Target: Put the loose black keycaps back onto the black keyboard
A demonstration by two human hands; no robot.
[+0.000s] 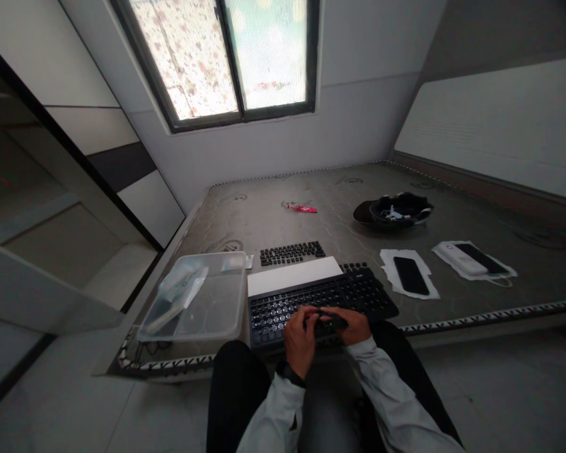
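Black keyboard (323, 294), black keycaps (293, 253), white strip (295, 277), red object (305, 209), grey patterned mattress (332, 229), black-and-white striped edging (490, 318)

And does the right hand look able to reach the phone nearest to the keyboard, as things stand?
Probably yes: the phone lies uncovered on its white sheet, just beyond the keyboard, with nothing tall between. However, the right hand appears to hold a dark object, which might hinder grasping.
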